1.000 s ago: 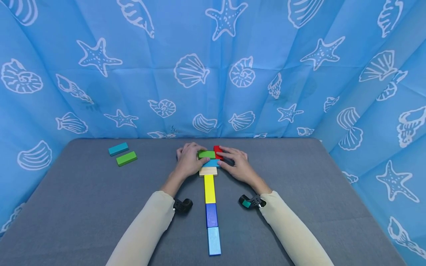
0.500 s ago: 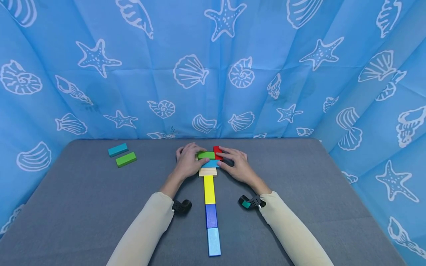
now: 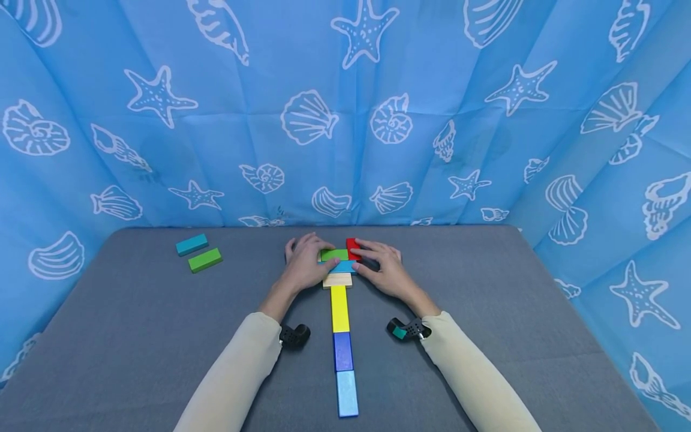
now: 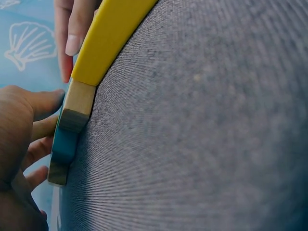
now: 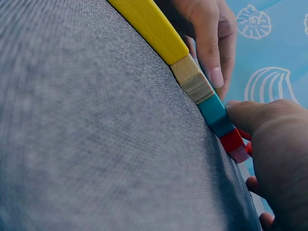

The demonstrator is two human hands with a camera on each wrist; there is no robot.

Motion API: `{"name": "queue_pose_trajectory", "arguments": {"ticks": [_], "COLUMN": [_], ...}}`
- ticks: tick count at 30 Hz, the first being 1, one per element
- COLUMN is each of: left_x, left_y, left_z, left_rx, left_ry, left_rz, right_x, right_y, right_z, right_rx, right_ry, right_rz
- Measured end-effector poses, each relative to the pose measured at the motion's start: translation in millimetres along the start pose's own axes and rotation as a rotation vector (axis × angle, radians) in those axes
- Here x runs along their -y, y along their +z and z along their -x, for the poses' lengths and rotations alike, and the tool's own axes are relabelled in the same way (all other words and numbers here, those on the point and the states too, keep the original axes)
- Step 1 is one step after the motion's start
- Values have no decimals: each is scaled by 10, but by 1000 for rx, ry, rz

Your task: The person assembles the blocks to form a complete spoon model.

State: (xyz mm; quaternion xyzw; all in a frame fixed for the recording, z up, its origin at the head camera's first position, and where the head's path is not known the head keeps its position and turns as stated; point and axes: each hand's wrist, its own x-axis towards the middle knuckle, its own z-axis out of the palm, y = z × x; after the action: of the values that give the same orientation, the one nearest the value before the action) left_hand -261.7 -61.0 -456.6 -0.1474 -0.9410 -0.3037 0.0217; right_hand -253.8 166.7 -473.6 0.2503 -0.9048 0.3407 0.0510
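Note:
My left hand (image 3: pixel 306 262) reaches over the left side of a cluster of wooden blocks. Its thumb touches a teal block (image 3: pixel 345 267), and its index fingertip is at the far edge of a green block (image 3: pixel 335 255). Across from it, my right hand (image 3: pixel 384 267) lays its fingertips on a red block (image 3: pixel 353 248), thumb at the teal block's right end. In the left wrist view, a plain wood block (image 4: pixel 58 174) shows beyond the teal one, near the left fingers. Another plain wood block (image 3: pixel 338 280) lies on the near side of the teal block.
A line of yellow (image 3: pixel 339 308), dark blue (image 3: pixel 342 351) and light blue (image 3: pixel 347 393) blocks runs toward me. Loose teal (image 3: pixel 191 244) and green (image 3: pixel 205 260) blocks lie at the table's (image 3: pixel 162 336) back left. A blue shell-patterned curtain (image 3: pixel 232 138) hangs behind.
The green block sits slightly nearer to me, and a bit of the teal block's left end now shows beside the left thumb. Both hands stay nearly in place.

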Motion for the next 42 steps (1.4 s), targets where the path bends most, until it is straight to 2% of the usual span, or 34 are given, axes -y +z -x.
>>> {"name": "queue_pose_trajectory", "arguments": {"ticks": [5,9,13,18,27,33,42], "left_x": [13,39,99,230,548,793,1085], "left_y": [9,-28,-103,-212,-478,-657,-908], "left_z": [17,73,163,294,516,663,873], "left_rx": [-17,-70,-127,-203,-317,-367,-486], "left_ry": [3,13,9,-23,-59,-120,-265], "left_rz": [-3,15,80,133,134,105,96], "right_x": [-4,-5,-8,-17,-20,-25,-16], "right_y": [2,4,5,10,14,8,16], "right_z": [7,6,0,1,4,3,3], "right_rx": [5,3,-1,-6,-5,-2,-7], "right_ry": [11,10,7,8,13,16,6], "right_rz": [3,5,6,1,3,1,-1]}}
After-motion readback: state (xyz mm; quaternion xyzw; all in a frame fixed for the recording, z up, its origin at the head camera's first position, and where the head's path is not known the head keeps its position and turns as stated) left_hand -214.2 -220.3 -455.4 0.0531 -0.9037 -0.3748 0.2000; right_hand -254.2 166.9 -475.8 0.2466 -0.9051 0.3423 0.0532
